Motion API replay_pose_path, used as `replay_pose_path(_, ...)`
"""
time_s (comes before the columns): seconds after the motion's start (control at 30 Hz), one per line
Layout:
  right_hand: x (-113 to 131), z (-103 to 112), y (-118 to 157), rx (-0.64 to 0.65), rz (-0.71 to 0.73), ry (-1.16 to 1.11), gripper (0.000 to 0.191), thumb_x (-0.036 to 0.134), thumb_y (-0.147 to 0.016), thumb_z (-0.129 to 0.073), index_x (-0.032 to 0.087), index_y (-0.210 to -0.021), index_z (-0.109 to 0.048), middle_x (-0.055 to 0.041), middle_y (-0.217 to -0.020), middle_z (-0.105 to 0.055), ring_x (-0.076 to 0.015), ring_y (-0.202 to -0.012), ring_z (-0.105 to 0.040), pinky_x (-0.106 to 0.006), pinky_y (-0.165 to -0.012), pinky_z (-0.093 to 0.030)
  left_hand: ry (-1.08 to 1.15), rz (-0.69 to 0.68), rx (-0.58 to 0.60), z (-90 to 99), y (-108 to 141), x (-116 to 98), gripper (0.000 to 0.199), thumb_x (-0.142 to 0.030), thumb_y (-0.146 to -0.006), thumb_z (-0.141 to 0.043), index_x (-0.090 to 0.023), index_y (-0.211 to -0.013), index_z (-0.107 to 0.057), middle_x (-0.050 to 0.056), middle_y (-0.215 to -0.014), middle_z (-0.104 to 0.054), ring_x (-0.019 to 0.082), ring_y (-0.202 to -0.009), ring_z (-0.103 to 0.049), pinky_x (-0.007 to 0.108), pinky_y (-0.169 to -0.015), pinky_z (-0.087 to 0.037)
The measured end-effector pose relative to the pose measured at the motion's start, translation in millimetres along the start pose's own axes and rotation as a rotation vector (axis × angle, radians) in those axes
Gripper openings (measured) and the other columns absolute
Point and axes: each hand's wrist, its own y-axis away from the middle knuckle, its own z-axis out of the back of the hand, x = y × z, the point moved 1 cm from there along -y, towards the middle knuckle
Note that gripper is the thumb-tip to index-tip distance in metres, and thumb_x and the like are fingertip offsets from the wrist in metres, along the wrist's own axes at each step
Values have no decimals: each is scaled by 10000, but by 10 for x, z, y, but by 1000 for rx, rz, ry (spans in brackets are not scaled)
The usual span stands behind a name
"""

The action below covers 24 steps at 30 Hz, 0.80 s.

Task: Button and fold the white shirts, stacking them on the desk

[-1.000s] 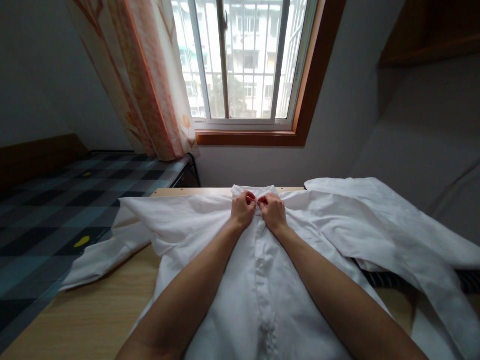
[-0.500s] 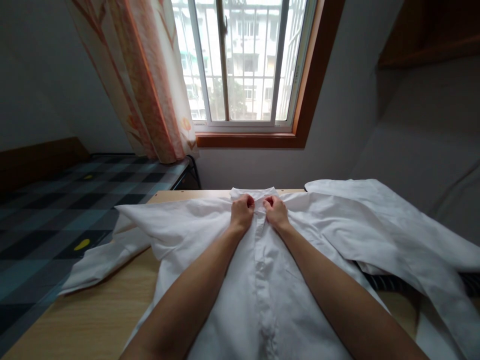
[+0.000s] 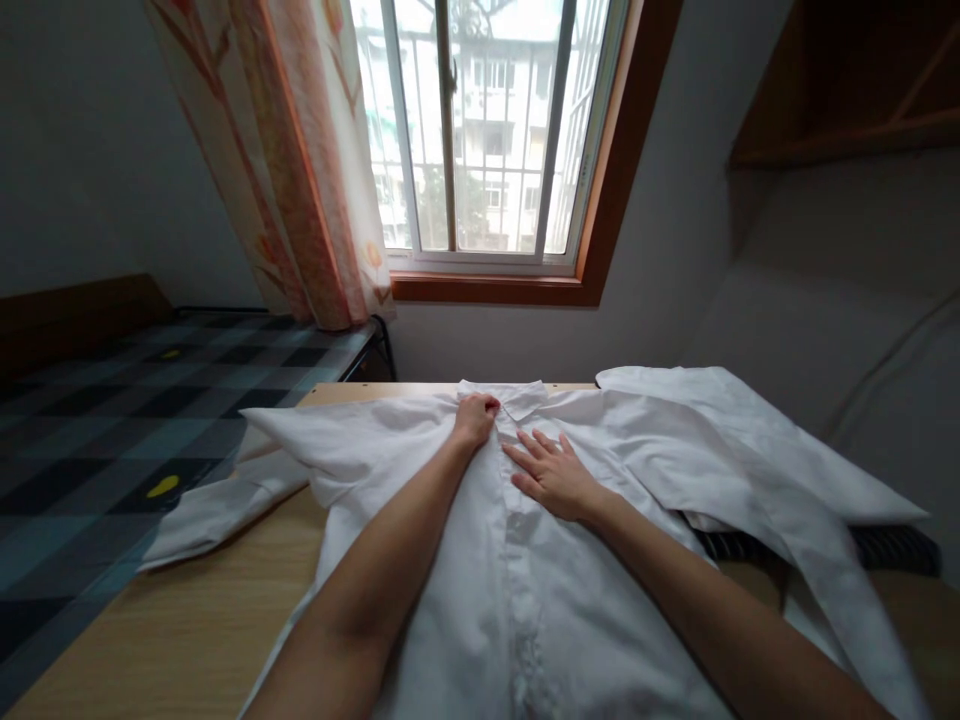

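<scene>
A white long-sleeved shirt (image 3: 457,560) lies front side up, its collar (image 3: 525,400) at the far end and its button strip running down the middle. My left hand (image 3: 475,418) is closed, pinching the shirt just below the left side of the collar. Lower and to the right, my right hand (image 3: 551,475) rests flat on the shirt front beside the button strip, fingers spread. One sleeve (image 3: 217,515) trails off to the left; the right sleeve (image 3: 810,540) extends toward the lower right.
Beneath the shirt is a light wooden table (image 3: 217,610). A bed with a checked cover (image 3: 97,440) stands at the left. More white cloth (image 3: 720,400) lies over a dark striped item (image 3: 896,548) at the right. Behind are a curtain (image 3: 292,200) and a barred window (image 3: 487,150).
My right hand has let go near the collar, moved down and spread flat on the shirt front. My left hand keeps its pinch. The view has shifted slightly.
</scene>
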Motion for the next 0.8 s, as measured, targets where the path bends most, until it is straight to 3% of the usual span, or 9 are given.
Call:
replay_pose_path(0.2,-18,26,539,-5,40,-24,521,482,-977,-332,334,-1476,-339,-43,-1576,-256,-288,-1452,-194,-533,-1151,-114,20,-58,67,148,58,-38,316,-60,-856,-479,-149,-1023,-732,64,-1081,-727,171,-1023,-654,256,-948,-474)
replay_pose_path(0.3,-24,19,693,-71,36,-97,488,436,-966,-386,283,-1426,-439,-58,-1532,-358,-258,-1430,-264,-492,-1149,-156,1,-75,93,293,209,-109,334,-62,-855,-474,-151,-1079,-705,56,-1096,-721,163,-1013,-654,247,-932,-479)
replay_pose_path(0.37,-21,36,709,-138,-4,-175,414,387,-953,-426,247,-1319,-559,-73,-1460,-470,-239,-1386,-354,-454,-1135,-200,-38,-67,84,398,391,-156,316,-108,-869,-479,-140,-1098,-694,90,-1118,-708,202,-1041,-645,302,-959,-467)
replay_pose_path(0.47,29,111,600,-237,-113,-274,296,334,-944,-444,198,-1045,-687,-91,-1253,-643,-214,-1194,-552,-365,-1040,-329,-125,-97,113,495,779,-198,274,-268,-879,-533,-137,-1044,-708,147,-1134,-688,294,-1115,-605,428,-1023,-407)
replay_pose_path(0.53,104,173,459,-257,-233,-264,295,342,-940,-448,179,-924,-694,-101,-1099,-698,-218,-1055,-615,-346,-949,-384,-238,-167,178,503,1055,-197,367,-387,-886,-525,-157,-1133,-672,158,-1258,-625,336,-1227,-524,507,-1071,-331)
replay_pose_path(0.67,353,226,126,-253,-415,-153,339,455,-906,-494,179,-982,-675,-122,-1079,-680,-285,-1064,-582,-426,-905,-385,-422,-216,297,467,1406,-148,675,-602,-910,-369,-204,-1455,-380,129,-1546,-311,350,-1432,-233,589,-1125,-164)
replay_pose_path(0.8,601,152,-123,-307,-497,-40,424,499,-870,-531,153,-1088,-641,-175,-1148,-636,-332,-1083,-553,-512,-907,-364,-446,-215,327,456,1442,-120,829,-700,-877,-303,-140,-1489,-312,154,-1555,-273,322,-1452,-189,541,-1150,-134)
